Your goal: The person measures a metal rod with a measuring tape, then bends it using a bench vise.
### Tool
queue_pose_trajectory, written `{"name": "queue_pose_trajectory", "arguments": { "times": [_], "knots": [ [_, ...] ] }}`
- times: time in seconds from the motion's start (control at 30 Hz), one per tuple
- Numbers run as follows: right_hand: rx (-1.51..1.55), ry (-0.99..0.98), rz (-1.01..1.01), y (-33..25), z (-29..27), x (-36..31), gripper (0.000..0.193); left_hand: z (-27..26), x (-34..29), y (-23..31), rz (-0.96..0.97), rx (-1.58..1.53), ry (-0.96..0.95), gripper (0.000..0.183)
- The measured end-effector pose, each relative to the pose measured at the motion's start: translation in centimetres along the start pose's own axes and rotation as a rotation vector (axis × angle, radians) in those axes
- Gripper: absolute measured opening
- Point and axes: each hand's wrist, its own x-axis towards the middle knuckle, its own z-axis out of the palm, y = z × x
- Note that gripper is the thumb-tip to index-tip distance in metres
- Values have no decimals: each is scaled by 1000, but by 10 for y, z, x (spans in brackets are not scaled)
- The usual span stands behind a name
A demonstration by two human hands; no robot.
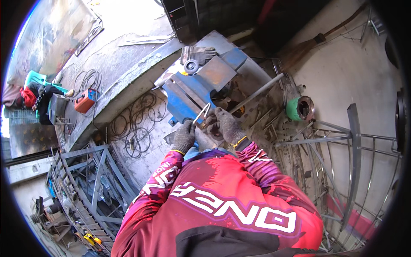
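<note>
A blue bench vise (182, 96) stands before me, its jaws toward the far side. In front of it, my left hand (184, 137), in a grey work glove, is closed around the lower end of a thin bent metal rod (203, 112). The rod rises to a sharp bend and folds back down. My right hand (229, 125), also gloved, is just right of the rod with its fingers curled at the vise's near end. What those fingers hold is hidden.
On the vise bench lie a small wheel (191, 66) and a dark grey glove (203, 55). A pipe (259, 92) slants out to the right, toward a green cylinder (295, 108). Cables (137, 124) and metal frames (98, 171) lie left. A person (43, 94) sits far left near an orange machine (85, 101).
</note>
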Motion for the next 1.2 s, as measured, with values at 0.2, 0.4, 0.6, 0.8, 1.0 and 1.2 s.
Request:
{"name": "queue_pose_trajectory", "arguments": {
  "times": [0.2,0.4,0.6,0.8,1.0,1.2],
  "knots": [
    [-194,135,-38,-11,42,-34,37,32,-8,0,89,-218,75,22],
    [-565,166,-47,-32,32,-50,24,34,-2,15,-154,-398,-248,24],
    [-1193,42,-230,-39,27,-68,25,43,-7,17,152,-415,-260,30],
    [-1215,-44,-266,-37,32,-75,19,20,-17,39,162,-511,-59,23],
    [-1047,-116,-168,-36,58,-79,23,-8,-22,54,147,-472,119,27],
    [-1254,-61,-336,-44,41,-65,21,-44,-34,67,84,-741,-25,26]
  ]
}}
